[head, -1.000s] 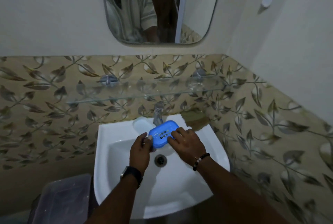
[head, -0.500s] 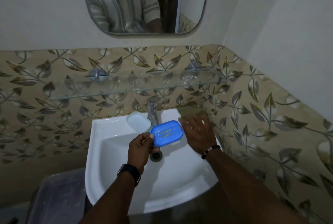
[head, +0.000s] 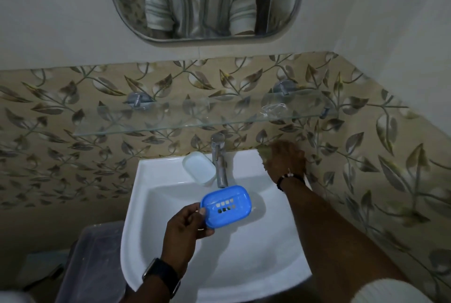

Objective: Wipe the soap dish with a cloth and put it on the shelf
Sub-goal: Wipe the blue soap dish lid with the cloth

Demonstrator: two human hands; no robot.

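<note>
A blue slotted soap dish (head: 227,205) hangs over the white sink (head: 170,254), pinched at its left end by my left hand (head: 188,232). My right hand (head: 285,160) lies on an olive-green cloth (head: 264,152) at the sink's back right corner; most of the cloth is hidden under the fingers, so the grip is unclear. A glass shelf (head: 195,121) runs along the leaf-patterned wall above the tap.
A chrome tap (head: 219,161) stands at the back of the sink with a white soap-dish base (head: 199,167) to its left. A clear plastic wrapper (head: 273,108) lies on the shelf's right end. A grey bin (head: 92,261) stands left of the sink. A mirror (head: 202,0) hangs above.
My right hand let go of the blue dish and moved back and right onto the cloth at the sink's corner. My left hand keeps the dish, now lower and nearer to me.
</note>
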